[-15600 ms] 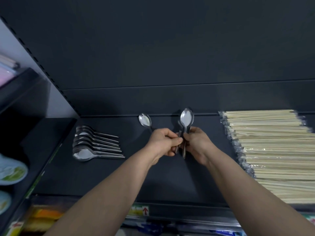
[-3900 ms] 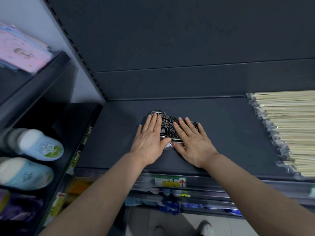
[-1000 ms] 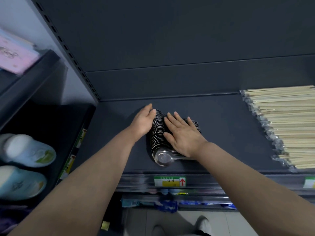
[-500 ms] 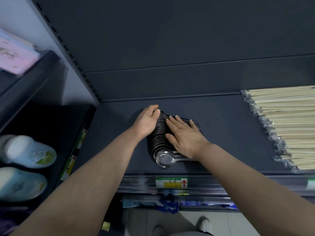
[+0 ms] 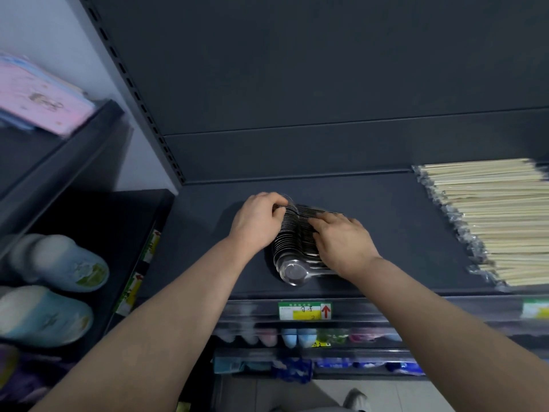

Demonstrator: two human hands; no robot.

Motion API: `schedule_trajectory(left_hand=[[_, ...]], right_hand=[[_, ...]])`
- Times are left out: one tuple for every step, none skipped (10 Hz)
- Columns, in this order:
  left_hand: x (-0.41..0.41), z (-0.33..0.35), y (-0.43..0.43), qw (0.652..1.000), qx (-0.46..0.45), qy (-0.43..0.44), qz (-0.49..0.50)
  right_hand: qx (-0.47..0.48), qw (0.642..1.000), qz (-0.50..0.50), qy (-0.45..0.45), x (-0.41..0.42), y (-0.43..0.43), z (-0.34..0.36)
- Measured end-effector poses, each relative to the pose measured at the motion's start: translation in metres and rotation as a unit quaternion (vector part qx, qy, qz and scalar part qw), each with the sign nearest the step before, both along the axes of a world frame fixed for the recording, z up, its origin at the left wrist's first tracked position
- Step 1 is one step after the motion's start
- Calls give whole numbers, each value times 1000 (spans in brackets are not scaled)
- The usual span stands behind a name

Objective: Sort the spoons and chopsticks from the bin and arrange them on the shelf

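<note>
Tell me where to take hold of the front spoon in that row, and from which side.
Pinch the front spoon at its neck, just right of the bowl, coming down from the shelf's front edge. It lies bowl-up at the near end of the row of spoons, its bowl bare, while the right hand covers the handles further back.

two hands (image 5: pixel 255 223) (image 5: pixel 343 242), one spoon stack (image 5: pixel 292 272), one chopstick pile (image 5: pixel 493 221).

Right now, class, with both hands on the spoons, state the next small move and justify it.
Probably the right hand nudges the nearest spoon up against the row: it lies flatter and juts forward, while the left hand curls over the far bowls.
</note>
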State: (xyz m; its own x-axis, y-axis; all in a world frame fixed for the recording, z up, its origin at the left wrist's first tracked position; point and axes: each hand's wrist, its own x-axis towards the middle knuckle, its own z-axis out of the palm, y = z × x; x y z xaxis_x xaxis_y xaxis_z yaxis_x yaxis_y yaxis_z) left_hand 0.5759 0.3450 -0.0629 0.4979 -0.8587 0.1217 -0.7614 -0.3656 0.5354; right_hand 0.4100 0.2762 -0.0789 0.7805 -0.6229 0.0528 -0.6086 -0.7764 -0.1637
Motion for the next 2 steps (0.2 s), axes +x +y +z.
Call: schedule_trajectory(left_hand=[[-5,2,11,1000,-8,3,-11],[-9,6,18,1000,-5,-11,-26]], right_hand=[[-33,999,-34,10,-8,10,5],[-52,996,-67,13,-16,18,8]])
